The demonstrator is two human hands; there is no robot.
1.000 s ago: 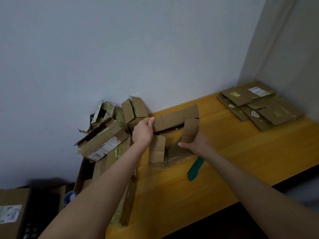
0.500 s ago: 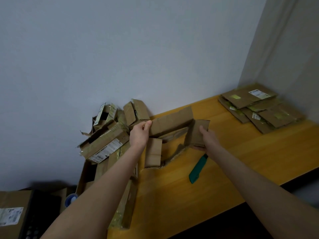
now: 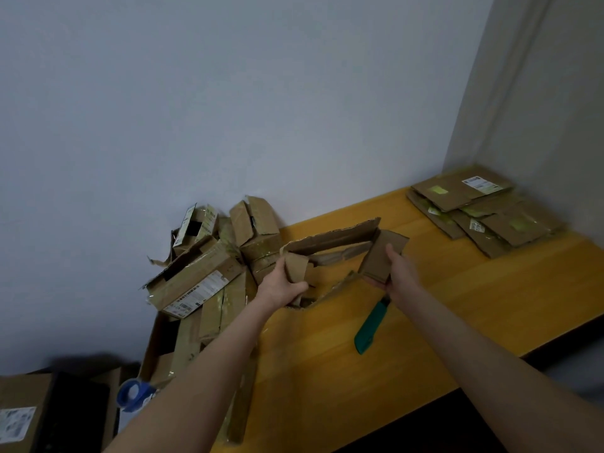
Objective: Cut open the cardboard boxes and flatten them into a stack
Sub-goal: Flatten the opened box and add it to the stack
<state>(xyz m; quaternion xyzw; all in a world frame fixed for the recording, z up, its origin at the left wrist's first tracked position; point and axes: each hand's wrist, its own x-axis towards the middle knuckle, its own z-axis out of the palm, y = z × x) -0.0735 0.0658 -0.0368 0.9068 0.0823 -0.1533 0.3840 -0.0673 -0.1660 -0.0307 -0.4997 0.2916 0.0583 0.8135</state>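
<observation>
An opened brown cardboard box (image 3: 336, 240) is held above the yellow table (image 3: 490, 305), its walls spread wide. My left hand (image 3: 281, 284) grips the box's left end flap. My right hand (image 3: 397, 268) grips the right end flap, fingers curled round it from behind. A green-handled utility knife (image 3: 371, 325) lies on the table just below my right hand. A stack of flattened boxes (image 3: 480, 207) lies at the far right corner. A heap of unflattened boxes (image 3: 209, 266) is piled at the table's left end against the wall.
A large open carton (image 3: 160, 351) holds cardboard at the table's left side. A blue tape roll (image 3: 132, 392) lies beside it. Another brown box with a label (image 3: 19, 416) is at the lower left. White walls bound the table at the back and right.
Both hands have pulled the box ends apart, so the box is spread wider. My left hand has shifted down from the top edge onto the left end flap.
</observation>
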